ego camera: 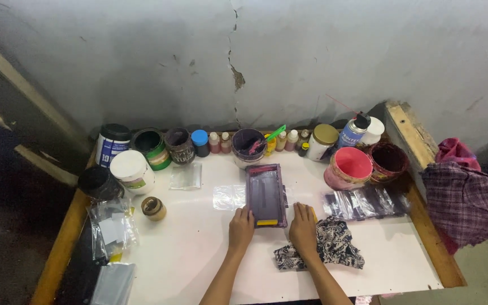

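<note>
Cracked grey plaster rises behind a white surface (199,248) with wooden edges, its far edge crowded with pots. At the middle lies a small purple-stained printing frame (265,195), long side running toward the far edge, with a yellow strip at its near end. The left hand (242,226) rests flat with fingers spread loosely, fingertips touching the frame's near left corner. The right hand (303,226) lies open just beside the frame's near right corner, palm down on a black-and-white patterned rag (329,245); whether it touches the frame I cannot tell. Neither hand grips anything.

Beyond the frame stands a purple pot (248,144) with a green-handled tool in it. Toward the right edge sit a pink tub (348,166) and a dark red tub (388,161), with a row of clear plastic bags (362,202) in front of them. Toward the left edge are a white jar (132,171), a black pot (98,182) and a small brown jar (153,208). A checked cloth (461,200) hangs past the right edge.
</note>
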